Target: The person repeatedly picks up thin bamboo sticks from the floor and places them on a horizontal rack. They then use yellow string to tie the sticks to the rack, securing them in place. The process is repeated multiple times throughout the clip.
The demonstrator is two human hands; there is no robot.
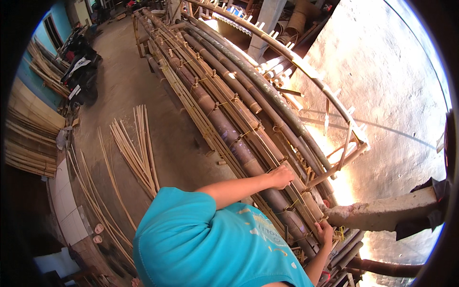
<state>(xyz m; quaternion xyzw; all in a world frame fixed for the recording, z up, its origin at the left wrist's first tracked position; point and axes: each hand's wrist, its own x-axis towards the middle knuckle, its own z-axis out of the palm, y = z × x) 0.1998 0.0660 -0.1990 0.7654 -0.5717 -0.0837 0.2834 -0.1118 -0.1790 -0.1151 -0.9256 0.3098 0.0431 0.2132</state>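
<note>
My left hand (281, 177) reaches across to the bamboo frame, its fingers curled closed around the edge of a long split bamboo strip (302, 203). Nearer the strip's close end, my right hand (324, 233) is bent with fingers pinched on it. What lies under the fingertips of both hands is partly hidden. The strip runs along a thick brown bamboo pole (246, 160), with thin cord ties and short pegs spaced down its length. A loose tuft of yellow cord (340, 232) hangs beside my right hand.
Thin bamboo slats (135, 148) lie on the floor at left. A parked motorbike (85, 76) stands at the far left. Along the right side curves a bamboo rail (306, 69) with pegs. A concrete post (382, 210) juts in at right, close to my right hand.
</note>
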